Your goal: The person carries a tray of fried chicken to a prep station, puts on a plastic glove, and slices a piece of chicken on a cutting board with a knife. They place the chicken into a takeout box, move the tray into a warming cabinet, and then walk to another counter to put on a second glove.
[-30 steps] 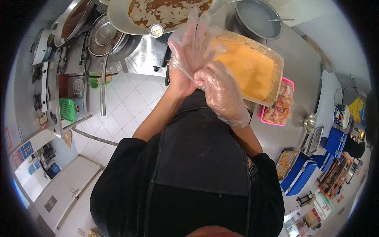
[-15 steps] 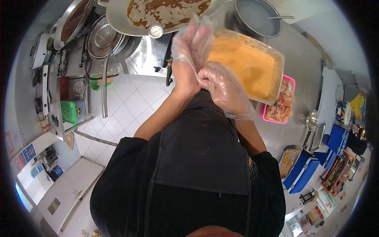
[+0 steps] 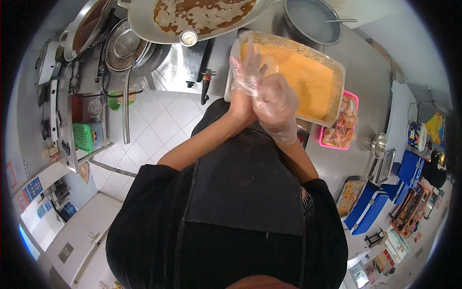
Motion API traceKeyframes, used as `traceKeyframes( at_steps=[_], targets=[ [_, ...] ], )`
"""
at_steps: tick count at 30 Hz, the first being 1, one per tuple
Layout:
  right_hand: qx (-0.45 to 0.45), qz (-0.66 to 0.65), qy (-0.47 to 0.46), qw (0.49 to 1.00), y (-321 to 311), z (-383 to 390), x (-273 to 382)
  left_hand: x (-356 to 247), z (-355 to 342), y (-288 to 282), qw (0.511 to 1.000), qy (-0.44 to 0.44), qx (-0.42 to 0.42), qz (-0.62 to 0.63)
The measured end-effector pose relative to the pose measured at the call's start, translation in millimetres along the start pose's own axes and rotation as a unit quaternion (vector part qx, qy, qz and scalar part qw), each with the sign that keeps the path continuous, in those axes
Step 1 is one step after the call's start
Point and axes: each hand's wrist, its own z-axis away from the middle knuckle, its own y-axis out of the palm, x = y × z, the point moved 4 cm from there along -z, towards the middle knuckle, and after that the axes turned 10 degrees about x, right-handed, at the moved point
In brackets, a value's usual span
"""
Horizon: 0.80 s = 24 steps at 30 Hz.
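My left hand (image 3: 247,74) points away from me in a clear plastic glove, its fingers stretched out and apart. At the base of that hand, my right hand (image 3: 275,98) is closed, pinching the left plastic glove. It wears a clear glove too, loose around the wrist. Both hands are in front of a rectangular metal tray (image 3: 340,89), overlapping its left part in view. Orange-yellow powder (image 3: 308,72) fills the tray. Beside it, a pink tub (image 3: 357,102) contains raw meat pieces (image 3: 344,123).
A large pan (image 3: 139,29) of foamy brown oil, with a dial thermometer (image 3: 188,38) at its rim, stands far left of the tray. A bowl (image 3: 313,21) of cloudy liquid is far right. A long-handled strainer (image 3: 126,96) juts over the counter edge. Blue coolers (image 3: 368,209) stand right.
Both hands have shifted slightly right, over the tray's left end. The left fingers have spread apart, and the right hand has moved up against the left palm, with its glove bunched at the wrist.
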Motion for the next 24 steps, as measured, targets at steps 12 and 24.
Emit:
traceKeyframes(
  at_steps=[12,24],
  targets=[
    [-0.061,0.063,-0.217,0.972,-12,-10,15,-42,-7,28,0.977,0.201,-0.016,-0.064],
    [-0.069,0.008,-0.101,0.992,-13,-20,9,-51,-43,40,0.919,0.392,-0.031,-0.019]
  ],
)
